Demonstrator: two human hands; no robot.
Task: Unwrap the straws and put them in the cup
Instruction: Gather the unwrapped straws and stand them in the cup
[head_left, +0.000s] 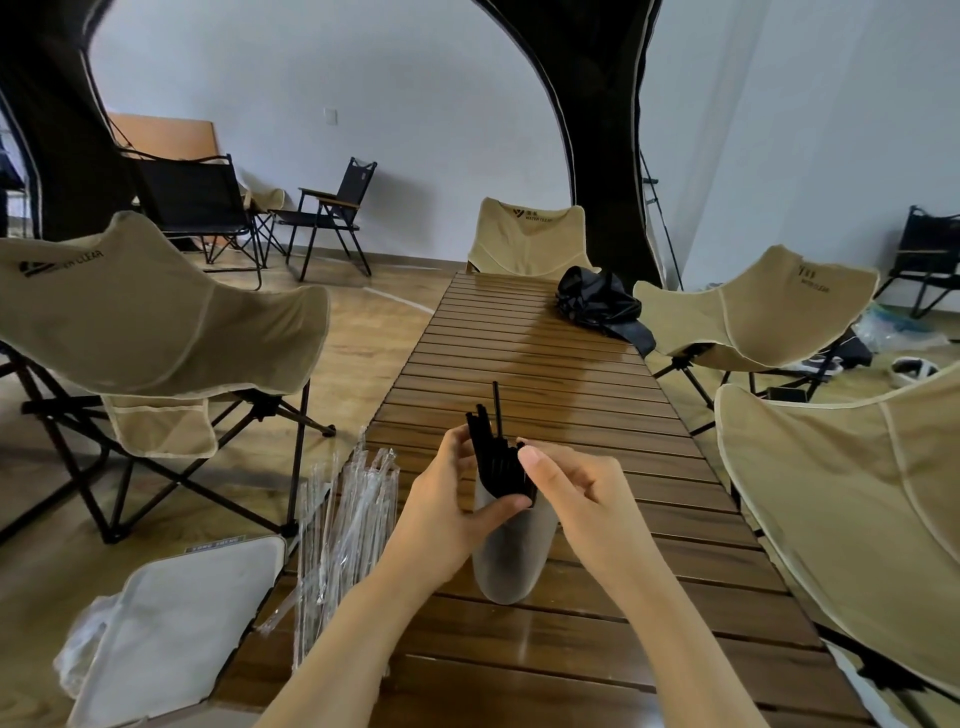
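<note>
A pale grey cup (511, 551) stands on the slatted wooden table (613, 525), with several black straws (493, 447) sticking out of its mouth. One straw rises higher than the others. My left hand (447, 509) grips the cup's rim, thumb across the opening and fingers against the straws. My right hand (566, 486) pinches the straw bundle from the right, just above the rim. A heap of clear plastic straw wrappers (343, 525) lies at the table's left edge, beside my left forearm.
Beige folding chairs (156, 322) surround the table on the left, right and far end. A black bag (597, 301) lies at the far right of the table. A white cushion (176, 623) sits low on the left, beside the wrappers.
</note>
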